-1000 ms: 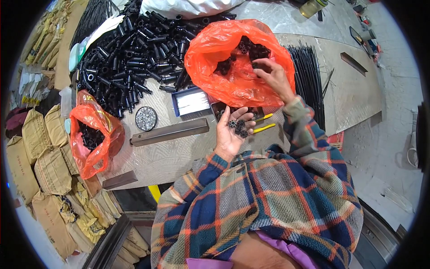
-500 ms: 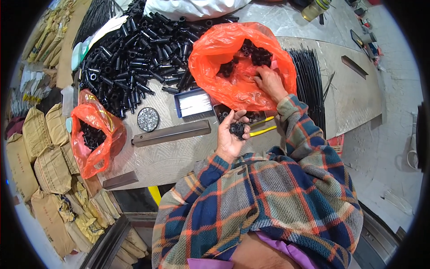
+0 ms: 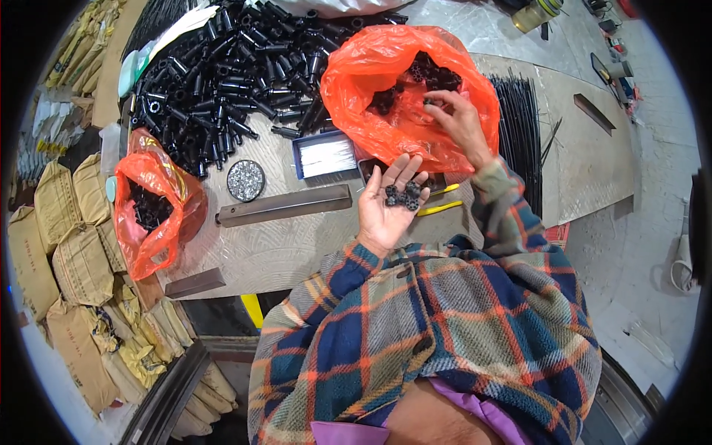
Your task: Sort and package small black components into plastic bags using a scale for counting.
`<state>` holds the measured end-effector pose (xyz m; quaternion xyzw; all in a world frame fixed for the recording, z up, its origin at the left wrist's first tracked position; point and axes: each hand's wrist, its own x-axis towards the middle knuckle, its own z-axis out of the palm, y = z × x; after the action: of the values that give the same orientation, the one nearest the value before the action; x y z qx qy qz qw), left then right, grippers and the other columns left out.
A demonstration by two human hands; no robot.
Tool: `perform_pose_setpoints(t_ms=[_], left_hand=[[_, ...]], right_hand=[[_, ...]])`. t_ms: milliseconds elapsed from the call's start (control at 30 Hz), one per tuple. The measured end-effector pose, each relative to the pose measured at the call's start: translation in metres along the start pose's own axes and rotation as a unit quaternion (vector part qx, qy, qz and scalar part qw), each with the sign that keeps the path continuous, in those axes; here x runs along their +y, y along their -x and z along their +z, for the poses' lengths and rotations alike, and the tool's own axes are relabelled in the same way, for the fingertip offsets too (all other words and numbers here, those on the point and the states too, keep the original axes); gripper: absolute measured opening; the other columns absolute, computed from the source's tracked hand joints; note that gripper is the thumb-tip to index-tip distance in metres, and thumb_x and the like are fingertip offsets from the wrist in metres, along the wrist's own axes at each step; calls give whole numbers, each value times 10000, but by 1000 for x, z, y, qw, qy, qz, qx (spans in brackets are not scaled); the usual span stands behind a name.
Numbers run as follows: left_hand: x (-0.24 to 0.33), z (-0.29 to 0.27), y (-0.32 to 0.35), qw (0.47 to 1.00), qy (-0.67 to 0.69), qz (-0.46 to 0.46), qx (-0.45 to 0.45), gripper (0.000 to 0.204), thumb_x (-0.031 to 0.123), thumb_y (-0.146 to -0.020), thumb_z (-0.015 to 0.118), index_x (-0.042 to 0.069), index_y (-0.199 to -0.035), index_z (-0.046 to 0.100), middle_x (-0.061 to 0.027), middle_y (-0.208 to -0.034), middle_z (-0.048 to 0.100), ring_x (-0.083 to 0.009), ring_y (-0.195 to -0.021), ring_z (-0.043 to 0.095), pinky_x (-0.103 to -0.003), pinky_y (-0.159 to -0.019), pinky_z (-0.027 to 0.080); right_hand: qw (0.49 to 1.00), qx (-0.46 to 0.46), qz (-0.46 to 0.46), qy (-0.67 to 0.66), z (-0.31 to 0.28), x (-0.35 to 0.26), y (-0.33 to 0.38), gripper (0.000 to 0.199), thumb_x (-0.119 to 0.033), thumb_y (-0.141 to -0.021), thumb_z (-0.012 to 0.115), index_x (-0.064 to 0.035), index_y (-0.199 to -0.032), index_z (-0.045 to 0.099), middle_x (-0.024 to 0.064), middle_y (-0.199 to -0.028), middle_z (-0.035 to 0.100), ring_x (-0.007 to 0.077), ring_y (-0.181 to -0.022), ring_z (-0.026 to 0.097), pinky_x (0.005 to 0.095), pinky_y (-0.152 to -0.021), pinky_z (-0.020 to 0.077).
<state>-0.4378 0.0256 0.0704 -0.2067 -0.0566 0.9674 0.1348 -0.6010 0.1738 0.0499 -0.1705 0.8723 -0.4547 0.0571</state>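
My left hand (image 3: 380,216) is palm up below the large red plastic bag (image 3: 348,70), fingers loosely spread. In its palm rests a small pile of black, toothed round plastic parts (image 3: 402,196). Over the bag's mouth, my right hand (image 3: 461,124) pinches between thumb and fingertips a small dark part (image 3: 429,101), too small to make out fully. Inside the bag lie clusters of similar black parts (image 3: 434,74). A pair of yellow-handled pliers (image 3: 440,209) lies beside my left hand, partly hidden.
A big heap of black tubular pieces (image 3: 237,81) covers the table's far left. Nearer are a smaller red bag (image 3: 174,200) of black parts, a round tin (image 3: 245,180), a blue box (image 3: 325,156) of white sticks and a metal bar (image 3: 285,205). Black rods (image 3: 513,119) lie right.
My left hand has opened from a curl, showing the parts in its palm. My right hand has lifted slightly up and right from inside the bag, its fingertips now pinched on a small part.
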Motion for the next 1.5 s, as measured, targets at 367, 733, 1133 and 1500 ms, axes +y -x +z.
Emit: perform_pose_setpoints(t_ms=[367,733,1133,1500], left_hand=[[-2,-20,-6,995,-50,-23,89,362,387,-913,418,106,-1075,577,-72,-889,625,-209,-763,572,-304,-604,458],[-3,-17,-2,996,-43,-36,74,377,397,-908,422,73,-1002,589,-55,-745,594,-192,-643,509,-264,-479,388],[3,-19,-2,996,-64,-21,65,369,383,-910,427,63,-1015,576,-71,-769,607,-201,-674,537,-280,-509,411],[1,-8,-6,998,-33,-1,49,364,392,-908,427,132,-1135,542,-67,-1024,615,-246,-926,594,-382,-738,491]], right_hand=[[994,-87,-64,13,11,-33,-3,217,-110,-766,648,-42,-969,615,98,-831,609,180,-758,613,305,-638,479],[963,-41,-56,260,59,16,-35,433,-313,-706,674,-114,-1067,541,194,-1042,533,392,-794,601,483,-666,490],[958,-67,-90,264,43,-4,-24,225,-321,-749,632,-157,-903,646,109,-856,611,271,-735,622,376,-631,498],[898,-352,95,-245,-25,-102,34,201,-75,-810,619,-17,-1001,604,33,-918,608,99,-819,584,237,-711,475]])
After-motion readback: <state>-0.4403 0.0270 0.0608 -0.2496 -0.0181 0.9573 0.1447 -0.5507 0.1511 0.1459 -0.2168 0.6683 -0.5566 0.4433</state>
